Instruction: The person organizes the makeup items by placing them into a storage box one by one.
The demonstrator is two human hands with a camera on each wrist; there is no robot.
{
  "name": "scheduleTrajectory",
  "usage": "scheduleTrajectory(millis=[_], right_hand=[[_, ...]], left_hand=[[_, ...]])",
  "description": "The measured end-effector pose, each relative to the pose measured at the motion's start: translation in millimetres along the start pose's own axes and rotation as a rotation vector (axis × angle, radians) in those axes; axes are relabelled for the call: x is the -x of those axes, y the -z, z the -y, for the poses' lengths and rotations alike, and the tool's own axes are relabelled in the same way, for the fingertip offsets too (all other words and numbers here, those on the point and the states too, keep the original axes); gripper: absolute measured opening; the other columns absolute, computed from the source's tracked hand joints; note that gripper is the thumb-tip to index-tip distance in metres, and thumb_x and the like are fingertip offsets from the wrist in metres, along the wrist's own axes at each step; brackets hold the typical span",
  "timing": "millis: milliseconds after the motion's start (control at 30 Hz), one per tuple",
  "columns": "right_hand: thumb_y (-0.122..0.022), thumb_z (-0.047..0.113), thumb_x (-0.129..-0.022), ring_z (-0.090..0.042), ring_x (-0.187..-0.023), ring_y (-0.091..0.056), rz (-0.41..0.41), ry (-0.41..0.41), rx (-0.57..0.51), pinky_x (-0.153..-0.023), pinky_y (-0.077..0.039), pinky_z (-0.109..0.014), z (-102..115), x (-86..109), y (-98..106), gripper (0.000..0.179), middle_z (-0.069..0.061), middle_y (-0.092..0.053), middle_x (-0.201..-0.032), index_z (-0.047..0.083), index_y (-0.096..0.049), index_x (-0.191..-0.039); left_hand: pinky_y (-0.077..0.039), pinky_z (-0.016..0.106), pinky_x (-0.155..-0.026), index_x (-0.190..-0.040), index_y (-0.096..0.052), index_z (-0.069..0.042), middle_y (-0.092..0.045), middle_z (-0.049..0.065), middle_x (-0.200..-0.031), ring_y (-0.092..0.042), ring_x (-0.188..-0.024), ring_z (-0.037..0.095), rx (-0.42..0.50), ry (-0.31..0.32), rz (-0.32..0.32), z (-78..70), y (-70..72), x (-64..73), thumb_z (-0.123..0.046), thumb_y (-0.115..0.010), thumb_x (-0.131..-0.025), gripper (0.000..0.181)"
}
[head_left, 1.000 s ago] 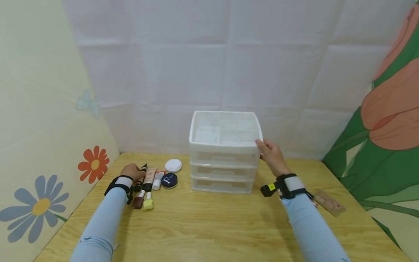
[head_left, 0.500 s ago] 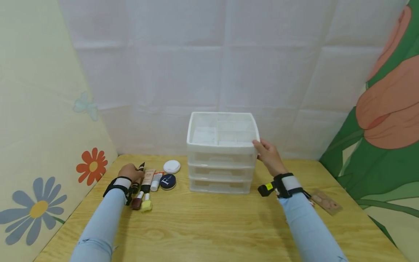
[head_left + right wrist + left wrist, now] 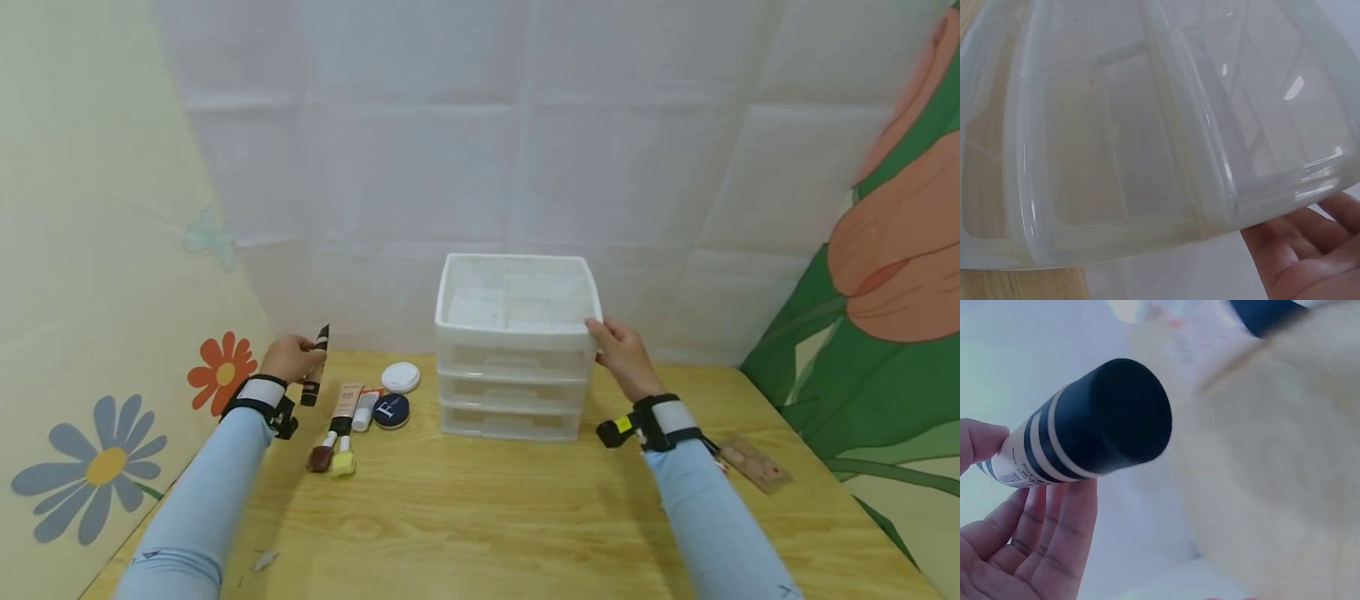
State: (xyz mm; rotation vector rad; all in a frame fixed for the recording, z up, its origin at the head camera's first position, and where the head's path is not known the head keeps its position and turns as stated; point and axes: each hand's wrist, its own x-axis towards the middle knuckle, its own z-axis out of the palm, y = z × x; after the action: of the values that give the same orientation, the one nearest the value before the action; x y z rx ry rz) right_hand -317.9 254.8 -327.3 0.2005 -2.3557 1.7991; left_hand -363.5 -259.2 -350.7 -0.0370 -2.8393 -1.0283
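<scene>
My left hand (image 3: pixel 288 360) pinches a cosmetic tube (image 3: pixel 312 388) between thumb and fingers, tilted above the table's far left. In the left wrist view, the tube (image 3: pixel 1085 425) has a wide black cap and black and cream stripes. Below and right of it lie a BB cream tube (image 3: pixel 346 402), a small white tube (image 3: pixel 363 412), a dark red nail polish bottle (image 3: pixel 320 458) and a yellow one (image 3: pixel 342 464). My right hand (image 3: pixel 624 360) grips the right front corner of a white drawer organizer (image 3: pixel 516 340), thumb at the top rim, fingers against its side.
A navy compact (image 3: pixel 392 411) and a white round compact (image 3: pixel 401 377) lie left of the organizer. A flat brownish palette (image 3: pixel 756 465) lies on the right, partly behind the right forearm. A white cloth (image 3: pixel 375 167) hangs behind the wooden table (image 3: pixel 465 517).
My left hand has lifted the striped tube off the table, up and slightly left, away from the other cosmetics. My right hand stays on the organizer's corner.
</scene>
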Motion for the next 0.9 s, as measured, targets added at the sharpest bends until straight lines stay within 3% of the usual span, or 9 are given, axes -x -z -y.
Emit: scheduleTrajectory(millis=[300, 567, 733, 900], right_hand=[[-0.047, 0.054, -0.103, -0.027, -0.127, -0.049, -0.012, -0.008, 0.007, -0.113, -0.040, -0.055, 0, 0.7, 5, 0.074, -0.024, -0.044, -0.153, 0.003, -0.036, -0.156], [-0.047, 0.050, -0.104, -0.007, -0.109, -0.054, -0.033, -0.019, -0.003, -0.102, -0.049, -0.035, -1, -0.4, 2, 0.071, -0.025, -0.047, -0.149, -0.001, -0.039, -0.153], [-0.048, 0.048, -0.104, -0.005, -0.107, -0.054, -0.037, -0.022, -0.014, -0.097, -0.050, -0.028, -1, -1.4, -1, 0.070, -0.025, -0.048, -0.147, -0.001, -0.039, -0.153], [-0.049, 0.043, -0.105, 0.000, -0.102, -0.056, -0.040, -0.009, -0.045, -0.091, -0.051, -0.021, 0, -1.6, -3, 0.067, -0.026, -0.048, -0.146, -0.001, -0.039, -0.153]], left_hand=[[-0.062, 0.039, -0.073, -0.135, -0.051, 0.016, -0.057, 0.035, -0.126, -0.064, -0.102, 0.042, 0.064, -0.121, 0.014, -55.8, 32.3, 0.6, -0.020, -0.057, -0.100, 0.050], [-0.061, 0.035, -0.078, -0.140, -0.046, 0.014, -0.052, 0.032, -0.134, -0.061, -0.107, 0.041, 0.127, -0.204, 0.048, -105.4, 54.8, 5.1, -0.020, -0.058, -0.102, 0.052], [-0.060, 0.023, -0.072, -0.132, -0.051, 0.010, -0.054, 0.024, -0.124, -0.060, -0.102, 0.030, 0.197, -0.250, 0.057, -136.6, 65.3, 6.9, -0.020, -0.058, -0.102, 0.043], [-0.061, 0.025, -0.073, -0.129, -0.052, 0.008, -0.054, 0.017, -0.116, -0.061, -0.096, 0.022, 0.258, -0.321, 0.067, -170.8, 73.8, 7.4, -0.016, -0.059, -0.100, 0.039]])
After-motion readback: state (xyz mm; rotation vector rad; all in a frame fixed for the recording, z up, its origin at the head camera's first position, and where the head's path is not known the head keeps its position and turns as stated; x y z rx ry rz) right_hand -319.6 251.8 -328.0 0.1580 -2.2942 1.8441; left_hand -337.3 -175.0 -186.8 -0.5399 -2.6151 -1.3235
